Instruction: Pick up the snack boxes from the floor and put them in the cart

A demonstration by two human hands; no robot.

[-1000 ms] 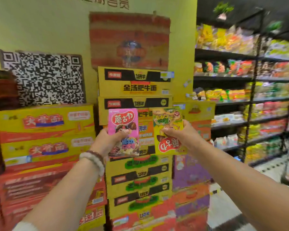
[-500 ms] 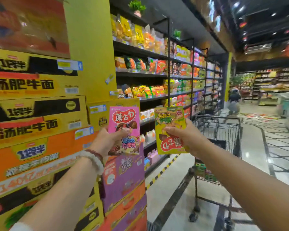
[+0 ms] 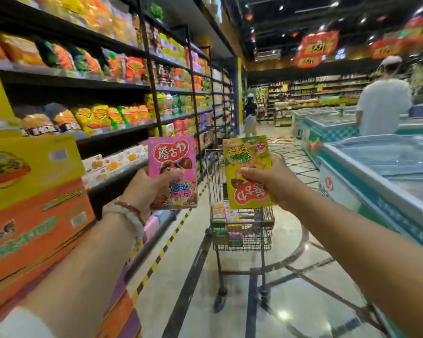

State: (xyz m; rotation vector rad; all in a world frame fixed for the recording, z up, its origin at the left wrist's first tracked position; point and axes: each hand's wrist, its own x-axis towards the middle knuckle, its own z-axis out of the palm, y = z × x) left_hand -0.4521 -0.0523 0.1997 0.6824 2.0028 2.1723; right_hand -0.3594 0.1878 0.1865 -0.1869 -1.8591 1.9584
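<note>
Your left hand pinches the pink snack box and your right hand the green snack box, both held upright at centre frame, ready for the cart beyond.

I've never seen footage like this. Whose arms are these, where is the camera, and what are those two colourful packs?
No robot here: a person wears a wide-angle camera on the head, so you see their own two arms reaching forward in a shop aisle. The left hand grips a pink box of snacks; the right hand grips a green box, held upside down. Straight ahead stands a wire cart with other boxes already inside. Snack shelves run along the left, freezers along the right.
</note>
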